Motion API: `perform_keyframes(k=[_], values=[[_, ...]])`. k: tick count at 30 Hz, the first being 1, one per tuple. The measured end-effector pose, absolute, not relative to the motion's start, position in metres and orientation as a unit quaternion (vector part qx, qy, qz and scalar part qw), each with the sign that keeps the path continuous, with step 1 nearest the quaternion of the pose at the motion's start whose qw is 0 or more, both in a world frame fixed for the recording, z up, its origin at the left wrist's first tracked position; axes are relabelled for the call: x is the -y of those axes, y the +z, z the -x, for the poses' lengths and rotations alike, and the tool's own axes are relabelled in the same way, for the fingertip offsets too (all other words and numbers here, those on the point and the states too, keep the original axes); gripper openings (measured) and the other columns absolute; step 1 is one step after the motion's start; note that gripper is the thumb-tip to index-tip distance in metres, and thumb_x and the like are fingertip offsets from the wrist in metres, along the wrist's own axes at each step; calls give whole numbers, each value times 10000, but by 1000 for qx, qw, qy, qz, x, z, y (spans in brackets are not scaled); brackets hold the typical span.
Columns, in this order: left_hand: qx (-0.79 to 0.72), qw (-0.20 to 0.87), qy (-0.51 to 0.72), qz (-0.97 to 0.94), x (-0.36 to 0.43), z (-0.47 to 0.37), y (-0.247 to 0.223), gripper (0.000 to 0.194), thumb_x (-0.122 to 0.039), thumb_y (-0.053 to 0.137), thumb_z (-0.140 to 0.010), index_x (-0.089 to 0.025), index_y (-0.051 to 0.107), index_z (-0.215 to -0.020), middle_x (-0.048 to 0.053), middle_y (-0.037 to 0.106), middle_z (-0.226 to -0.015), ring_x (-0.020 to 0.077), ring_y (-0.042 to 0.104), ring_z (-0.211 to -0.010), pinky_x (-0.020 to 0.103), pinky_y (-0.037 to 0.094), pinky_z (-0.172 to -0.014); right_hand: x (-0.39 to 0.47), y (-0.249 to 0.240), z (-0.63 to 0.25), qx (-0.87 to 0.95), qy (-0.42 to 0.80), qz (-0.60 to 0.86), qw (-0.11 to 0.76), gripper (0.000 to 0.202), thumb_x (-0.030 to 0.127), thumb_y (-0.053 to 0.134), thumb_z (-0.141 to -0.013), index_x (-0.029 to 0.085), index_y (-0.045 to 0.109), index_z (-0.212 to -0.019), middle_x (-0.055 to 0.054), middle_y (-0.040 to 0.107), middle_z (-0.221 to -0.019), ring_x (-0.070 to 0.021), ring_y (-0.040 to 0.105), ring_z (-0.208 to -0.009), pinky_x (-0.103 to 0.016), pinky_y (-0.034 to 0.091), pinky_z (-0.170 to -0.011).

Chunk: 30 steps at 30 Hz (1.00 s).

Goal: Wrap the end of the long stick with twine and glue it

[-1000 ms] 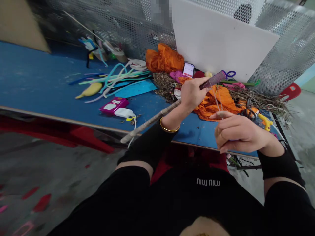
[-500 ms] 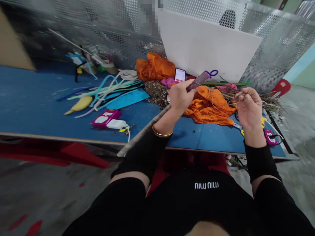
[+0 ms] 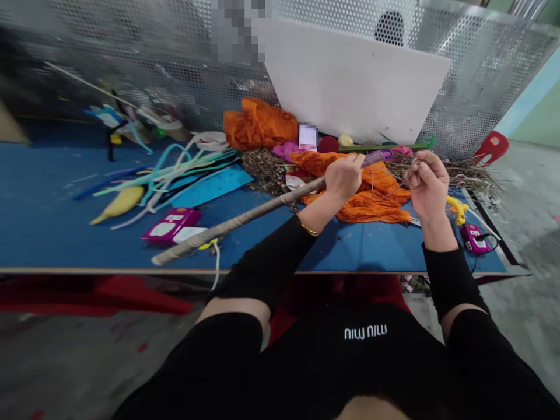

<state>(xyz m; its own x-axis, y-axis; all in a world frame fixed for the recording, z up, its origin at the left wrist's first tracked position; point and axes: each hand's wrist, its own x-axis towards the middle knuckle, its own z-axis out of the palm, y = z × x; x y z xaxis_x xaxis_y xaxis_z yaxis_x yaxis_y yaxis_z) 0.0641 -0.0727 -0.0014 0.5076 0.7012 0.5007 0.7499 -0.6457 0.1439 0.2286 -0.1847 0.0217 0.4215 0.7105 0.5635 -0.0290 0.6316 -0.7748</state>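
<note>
Swings the long, thin, grey-beige wrapped stick (image 3: 249,216) flatter than half a second ago, bringing its lower end from beyond the front edge of the blue rectangular desk (image 3: 39,204) to above the surface, and carries the left hand (image 3: 344,177) closer to the right hand (image 3: 431,184). Works before the large white flat board (image 3: 350,81), propped at the back of the desk against a silver perforated metal screen (image 3: 472,87). Holds the stick aslant above the desk, towards the crumpled orange cloth (image 3: 371,213). Clamps the left-hand grip around the stick, just below its purple-wrapped end (image 3: 373,158). Brings thumb and fingertips of the right hand together beside that end, apart from it, apparently pinching a thin pale strand (image 3: 372,181) too fine to trace right into the fingers. Seems, as a judgement, to be partway through drawing or winding the strand at the purple-wrapped end. Probably needs next a firm left grip, a steady stick and light, even tension on the strand, without snagging the small blue-purple loop (image 3: 387,154) at the tip.
</note>
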Motion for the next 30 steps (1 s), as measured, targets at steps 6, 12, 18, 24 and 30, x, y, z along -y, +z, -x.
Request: perform_keyframes(k=[6, 12, 18, 24, 30], values=[[419, 17, -257, 871, 70, -70, -21, 381, -218, 505, -1000, -191, 667, -1344, 144, 745, -1215, 305, 720, -1052, 390, 521, -854, 189, 18, -231, 473, 301, 370, 741, 319, 357, 754, -803, 311, 726, -1118, -5, 772, -1182, -32, 418, -485, -199, 419, -432], [433, -35, -319, 842, 67, -59, -20, 428, -252, 588, -969, -210, 669, -1387, 95, 721, -1359, 296, 695, -1209, 375, 526, -993, 187, -6, -246, 412, 362, 400, 734, 514, 285, 730, -738, 370, 679, -1242, 26, 593, -1546, -14, 379, -484, -176, 331, -355], [401, -30, -359, 842, 75, -51, -18, 455, -180, 581, -927, -188, 691, -1369, 99, 752, -1297, 289, 718, -1161, 362, 548, -967, 174, -13, -244, 342, 378, 445, 736, 514, 340, 774, -681, 346, 703, -1190, 34, 610, -1520, 6, 412, -507, -161, 326, -378], [359, -24, -361, 861, 89, -46, -20, 454, -168, 540, -946, -178, 691, -1374, 116, 745, -1311, 277, 713, -1171, 363, 544, -987, 153, -1, -252, 357, 397, 468, 704, 493, 405, 861, -625, 293, 717, -1083, 33, 729, -1314, 3, 452, -511, -180, 321, -397], [356, -22, -347, 867, 94, -39, -19, 452, -183, 526, -972, -173, 670, -1400, 130, 724, -1340, 281, 699, -1187, 384, 532, -1010, 144, 6, -254, 345, 411, 476, 697, 564, 425, 907, -573, 258, 693, -1067, 37, 773, -1120, 5, 441, -472, -167, 294, -388]])
